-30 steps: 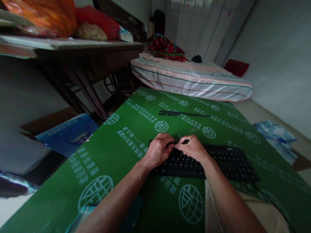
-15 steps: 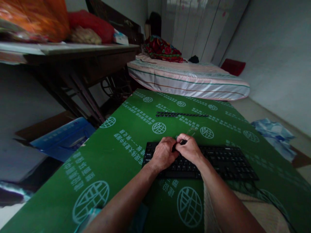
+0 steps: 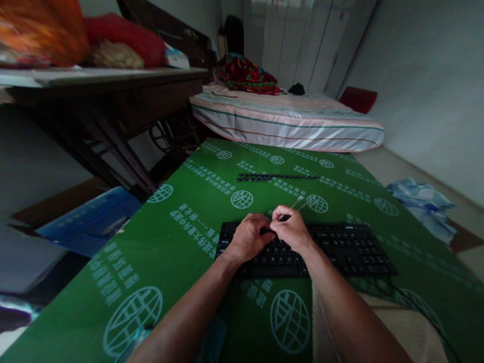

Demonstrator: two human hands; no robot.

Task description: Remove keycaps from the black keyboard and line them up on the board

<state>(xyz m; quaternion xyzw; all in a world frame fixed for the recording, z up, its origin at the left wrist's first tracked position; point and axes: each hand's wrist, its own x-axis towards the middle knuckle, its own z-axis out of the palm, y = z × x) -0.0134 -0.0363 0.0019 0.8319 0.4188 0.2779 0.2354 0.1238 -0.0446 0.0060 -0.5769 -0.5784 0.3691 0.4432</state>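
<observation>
**Careful prying work**

The right hand (image 3: 291, 233) pinches a thin wire tool (image 3: 297, 204) at the top row of the black keyboard (image 3: 340, 247) on the green mat (image 3: 170, 242). The left hand (image 3: 247, 238) curls just beside it, but its grip is hidden. It looks like prying. A gentle, straight lift would suit next.

One head-worn view — looking forward and down, close over the near edge of the green-covered table (image 3: 159, 242) — toward the bed (image 3: 287, 123).
</observation>
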